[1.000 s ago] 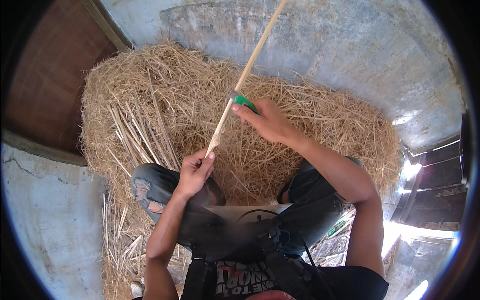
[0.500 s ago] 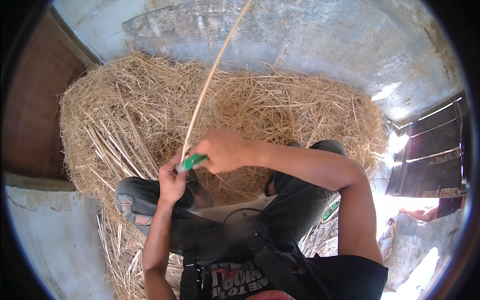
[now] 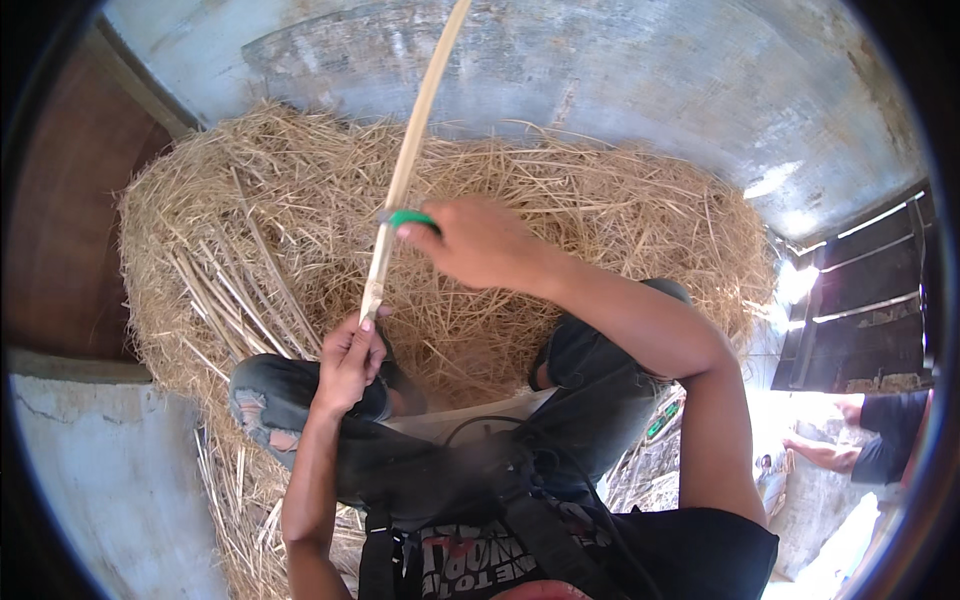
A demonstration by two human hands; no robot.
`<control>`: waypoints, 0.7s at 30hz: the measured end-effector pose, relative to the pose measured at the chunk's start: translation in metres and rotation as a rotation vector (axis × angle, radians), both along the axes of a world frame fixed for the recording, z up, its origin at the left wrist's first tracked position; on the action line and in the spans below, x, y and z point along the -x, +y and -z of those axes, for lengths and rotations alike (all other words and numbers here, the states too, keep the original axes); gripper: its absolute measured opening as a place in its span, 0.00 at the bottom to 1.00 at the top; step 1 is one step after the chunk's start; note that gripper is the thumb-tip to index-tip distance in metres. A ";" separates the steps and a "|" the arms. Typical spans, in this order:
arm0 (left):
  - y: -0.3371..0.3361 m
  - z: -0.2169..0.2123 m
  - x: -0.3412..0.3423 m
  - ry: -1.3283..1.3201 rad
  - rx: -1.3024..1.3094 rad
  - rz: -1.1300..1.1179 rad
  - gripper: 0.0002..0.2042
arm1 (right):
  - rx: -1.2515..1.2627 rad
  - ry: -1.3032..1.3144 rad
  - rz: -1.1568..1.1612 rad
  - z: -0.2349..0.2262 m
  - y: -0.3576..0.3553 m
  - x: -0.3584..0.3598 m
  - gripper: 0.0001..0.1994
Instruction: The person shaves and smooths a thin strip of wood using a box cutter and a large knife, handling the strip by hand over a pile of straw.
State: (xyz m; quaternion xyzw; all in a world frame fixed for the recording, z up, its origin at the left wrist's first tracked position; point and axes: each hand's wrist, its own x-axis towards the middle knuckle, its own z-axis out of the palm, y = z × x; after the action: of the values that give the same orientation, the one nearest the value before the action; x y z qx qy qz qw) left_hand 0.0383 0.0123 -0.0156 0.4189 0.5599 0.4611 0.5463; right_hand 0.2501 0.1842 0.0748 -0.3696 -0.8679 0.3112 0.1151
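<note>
A long pale strip [image 3: 412, 150], apparently split bamboo, slants up from my lap past the top edge of the view. My left hand [image 3: 350, 365] is closed around its lower end, thumb along the strip, above my left knee. Higher up, my right hand [image 3: 485, 240] grips a green-handled knife [image 3: 412, 220]. The knife's grey blade end lies against the strip, partway along it. Most of the handle is hidden inside my fist.
Beneath me spreads a thick bed of straw-like shavings [image 3: 580, 210]. Several loose strips [image 3: 235, 300] lie on it at left. A green object [image 3: 663, 418] rests beside my right thigh. Behind stands a grey wall [image 3: 620, 70]. Another person's leg [image 3: 835, 455] shows at far right.
My right hand and the knife have moved up along the strip, away from my left hand. The strip has turned, showing a broader face. More of the other person's legs shows.
</note>
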 end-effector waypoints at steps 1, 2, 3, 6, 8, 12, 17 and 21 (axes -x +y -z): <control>0.000 -0.003 -0.001 -0.021 0.016 0.009 0.19 | 0.036 -0.010 0.040 -0.007 0.003 -0.001 0.22; 0.000 -0.005 -0.002 -0.043 0.031 0.015 0.19 | 0.072 -0.020 0.078 -0.015 0.006 -0.003 0.23; 0.001 -0.008 -0.002 -0.060 0.028 0.043 0.19 | 0.108 -0.028 0.118 -0.020 0.009 -0.006 0.23; 0.001 -0.013 0.000 -0.132 0.036 0.105 0.19 | -0.075 0.031 0.133 -0.005 0.021 -0.011 0.24; 0.000 -0.012 0.002 -0.146 0.024 0.128 0.19 | -0.115 0.033 0.117 -0.003 0.019 -0.010 0.24; -0.002 -0.015 0.003 -0.146 0.027 0.146 0.20 | -0.149 0.012 0.082 0.001 0.010 0.001 0.25; 0.003 -0.016 0.003 -0.189 0.049 0.098 0.20 | -0.165 -0.031 -0.042 0.027 -0.034 0.018 0.24; 0.003 -0.016 0.006 -0.214 0.055 0.074 0.20 | -0.084 -0.041 -0.017 0.018 -0.032 0.025 0.26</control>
State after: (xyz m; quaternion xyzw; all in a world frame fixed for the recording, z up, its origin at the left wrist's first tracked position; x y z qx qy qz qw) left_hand 0.0328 0.0152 0.0002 0.3726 0.4948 0.4674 0.6308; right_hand 0.2250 0.1524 0.0572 -0.3635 -0.8854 0.2680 0.1101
